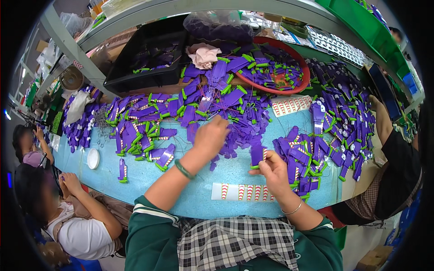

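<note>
My right hand [275, 175] grips a flat purple plastic piece [257, 155] with a green end, upright between thumb and fingers. A red-and-white striped sticker runs along that piece's right edge. My left hand [211, 136] is closed in a pinch over the near side of a heap of purple pieces [246, 124]; what its fingertips hold, if anything, I cannot make out. Just below my right hand lies a white sheet of striped stickers [244, 192], with a gap among the stickers near its left end.
Stickered pieces [135, 135] lie piled left, others [307, 156] right. Behind are a black tray [147, 79], a red basin [307, 67], a pink cloth [203, 55] and a second sticker sheet [292, 105]. A white lid [93, 158] sits left. Other people [81, 235] are seated at the left.
</note>
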A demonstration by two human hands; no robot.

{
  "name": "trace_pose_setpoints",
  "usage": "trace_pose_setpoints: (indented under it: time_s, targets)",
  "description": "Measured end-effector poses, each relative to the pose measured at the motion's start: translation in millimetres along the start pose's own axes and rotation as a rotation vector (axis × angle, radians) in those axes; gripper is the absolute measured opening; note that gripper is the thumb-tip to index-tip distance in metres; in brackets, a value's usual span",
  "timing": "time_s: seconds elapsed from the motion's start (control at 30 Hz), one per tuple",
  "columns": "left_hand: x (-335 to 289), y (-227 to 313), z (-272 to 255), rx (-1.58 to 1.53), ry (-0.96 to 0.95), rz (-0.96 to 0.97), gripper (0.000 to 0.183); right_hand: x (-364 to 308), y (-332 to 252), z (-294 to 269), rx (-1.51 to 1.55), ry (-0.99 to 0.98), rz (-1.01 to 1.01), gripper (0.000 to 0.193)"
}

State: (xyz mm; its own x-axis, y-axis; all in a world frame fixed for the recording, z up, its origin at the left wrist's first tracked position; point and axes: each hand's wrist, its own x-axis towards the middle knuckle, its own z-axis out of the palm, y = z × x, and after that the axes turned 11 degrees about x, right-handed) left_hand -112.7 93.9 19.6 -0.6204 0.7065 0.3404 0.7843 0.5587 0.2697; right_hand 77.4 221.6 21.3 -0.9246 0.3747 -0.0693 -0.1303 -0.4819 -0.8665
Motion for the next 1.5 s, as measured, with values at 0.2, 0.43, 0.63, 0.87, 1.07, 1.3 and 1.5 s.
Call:
trace_pose_setpoints:
  time_s: [0.2, 0.43, 0.63, 0.87, 1.07, 1.3, 1.5]
  targets:
    - [5.1, -19.2, 5.0, 0.203, 0.085, 0.045, 0.010, -6.0, 5.5, -12.4, -0.335, -0.191, -0.168, 0.028]
    - [-88.4, 35.1, -45.3, -1.510, -0.760, -0.294, 0.017, -8.4, -7.9, 3.3, -0.211, -0.466, -0.077, 0.024]
    - [-128.7, 53.1, -32.6, -1.619, -0.283, -0.433, 0.022, -26.7, 25.9, 11.2, 0.507, -0.213, 0.477, 0.025]
    - [-126.9, 46.7, -18.4, -1.601, -0.098, -0.509, 0.021, -32.3, 15.9, 6.5, 0.015, -0.082, 0.088, 0.033]
    - [-123.3, 46.9, -17.5, -1.601, -0.102, -0.440, 0.018, -40.4, 0.1, 8.8, -0.728, -0.138, -0.406, 0.040]
    - [-131.1, 46.2, -25.0, -1.383, -0.410, -0.438, 0.015, -22.6, -23.8, -3.8, -0.786, -0.475, -0.012, 0.037]
    - [-122.1, 53.8, -29.1, -1.301, -0.391, -0.504, 0.018, -27.2, 6.0, 8.8, -0.037, -0.204, 0.233, 0.032]
